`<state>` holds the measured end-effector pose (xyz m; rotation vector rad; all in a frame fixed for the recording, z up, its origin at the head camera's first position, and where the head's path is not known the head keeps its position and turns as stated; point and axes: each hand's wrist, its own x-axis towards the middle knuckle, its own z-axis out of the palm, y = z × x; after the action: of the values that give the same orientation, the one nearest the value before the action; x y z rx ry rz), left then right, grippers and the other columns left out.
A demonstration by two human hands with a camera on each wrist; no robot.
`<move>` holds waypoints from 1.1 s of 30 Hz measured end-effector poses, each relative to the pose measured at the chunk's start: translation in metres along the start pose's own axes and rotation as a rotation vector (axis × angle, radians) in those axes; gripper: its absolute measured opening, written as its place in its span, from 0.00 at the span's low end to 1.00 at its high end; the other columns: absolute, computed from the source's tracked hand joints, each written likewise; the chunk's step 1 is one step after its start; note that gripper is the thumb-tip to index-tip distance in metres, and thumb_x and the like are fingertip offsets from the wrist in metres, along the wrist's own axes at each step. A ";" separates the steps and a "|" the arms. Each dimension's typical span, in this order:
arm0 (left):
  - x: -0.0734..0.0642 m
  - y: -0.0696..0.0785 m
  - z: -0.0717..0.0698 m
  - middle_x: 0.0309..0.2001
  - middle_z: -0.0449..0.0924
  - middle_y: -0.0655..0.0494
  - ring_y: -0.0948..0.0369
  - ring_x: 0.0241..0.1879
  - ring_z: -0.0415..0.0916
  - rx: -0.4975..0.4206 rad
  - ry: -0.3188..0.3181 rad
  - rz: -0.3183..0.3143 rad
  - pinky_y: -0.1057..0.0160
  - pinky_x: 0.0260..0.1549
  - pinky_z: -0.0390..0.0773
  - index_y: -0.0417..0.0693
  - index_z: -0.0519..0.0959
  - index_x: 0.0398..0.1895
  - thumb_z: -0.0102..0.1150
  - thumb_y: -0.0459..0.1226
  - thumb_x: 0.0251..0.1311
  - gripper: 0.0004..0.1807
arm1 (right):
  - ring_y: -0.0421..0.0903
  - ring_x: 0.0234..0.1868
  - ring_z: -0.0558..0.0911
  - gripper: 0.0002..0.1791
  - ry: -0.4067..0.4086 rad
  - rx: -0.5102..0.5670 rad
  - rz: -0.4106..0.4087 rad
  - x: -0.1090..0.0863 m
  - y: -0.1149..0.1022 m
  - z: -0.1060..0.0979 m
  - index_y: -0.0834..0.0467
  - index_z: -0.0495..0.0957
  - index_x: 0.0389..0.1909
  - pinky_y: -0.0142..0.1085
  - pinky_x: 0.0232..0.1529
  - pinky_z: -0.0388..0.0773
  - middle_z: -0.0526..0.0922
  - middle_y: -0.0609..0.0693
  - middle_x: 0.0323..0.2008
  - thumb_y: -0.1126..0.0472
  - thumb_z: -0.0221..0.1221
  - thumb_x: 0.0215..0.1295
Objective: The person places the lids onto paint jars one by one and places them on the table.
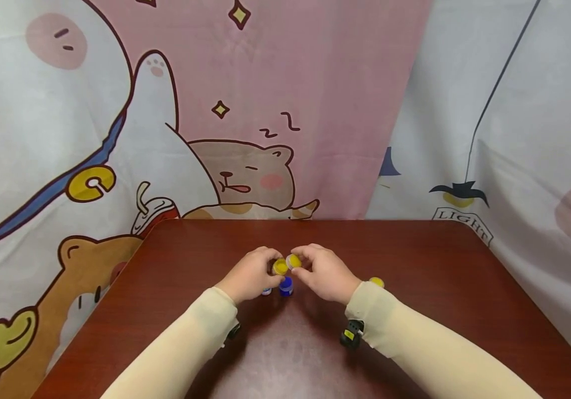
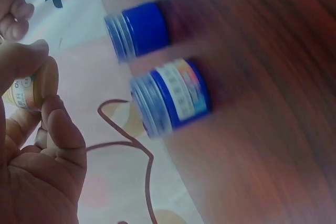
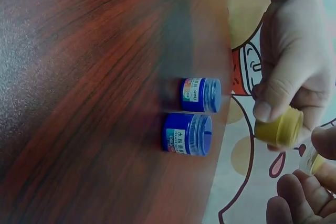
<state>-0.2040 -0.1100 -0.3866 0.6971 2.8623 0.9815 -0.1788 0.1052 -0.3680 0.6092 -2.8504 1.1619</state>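
My left hand [image 1: 251, 275] grips a small yellow paint jar [image 3: 277, 128] between thumb and fingers, tilted above the table. Pinched in my right hand [image 1: 326, 272] is a round, clear-rimmed lid [image 1: 293, 261] with yellow on it, right beside the jar's mouth. Below the hands, two blue paint jars stand side by side. One blue jar [image 2: 178, 95] has its label facing the left wrist camera; the other blue jar [image 2: 139, 30] is close by. From the head, one is mostly hidden behind my left hand.
Another yellow-topped thing [image 1: 377, 281] sits behind my right wrist, partly covered by the sleeve. The brown table [image 1: 415, 249] reaches back to a cartoon-printed cloth [image 1: 345, 111]. A dark wrist device [image 1: 351, 334] is strapped on my right arm.
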 end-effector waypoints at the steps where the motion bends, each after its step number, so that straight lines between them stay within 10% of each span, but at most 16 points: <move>1: 0.001 0.002 0.001 0.43 0.78 0.55 0.61 0.37 0.77 0.001 -0.002 0.007 0.65 0.38 0.83 0.46 0.82 0.49 0.75 0.38 0.61 0.16 | 0.42 0.47 0.83 0.24 -0.004 0.003 0.004 -0.001 0.000 0.000 0.57 0.80 0.65 0.37 0.47 0.85 0.83 0.46 0.51 0.58 0.69 0.70; 33: 0.006 0.026 0.020 0.45 0.81 0.56 0.63 0.41 0.76 0.136 0.049 0.109 0.64 0.44 0.82 0.45 0.85 0.51 0.77 0.42 0.60 0.19 | 0.40 0.45 0.83 0.19 0.016 -0.020 0.004 -0.011 0.019 0.003 0.54 0.83 0.58 0.37 0.45 0.83 0.84 0.45 0.48 0.58 0.71 0.67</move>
<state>-0.1953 -0.0779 -0.3869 0.8590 2.9846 0.8322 -0.1754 0.1193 -0.3849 0.5911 -2.8479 1.1325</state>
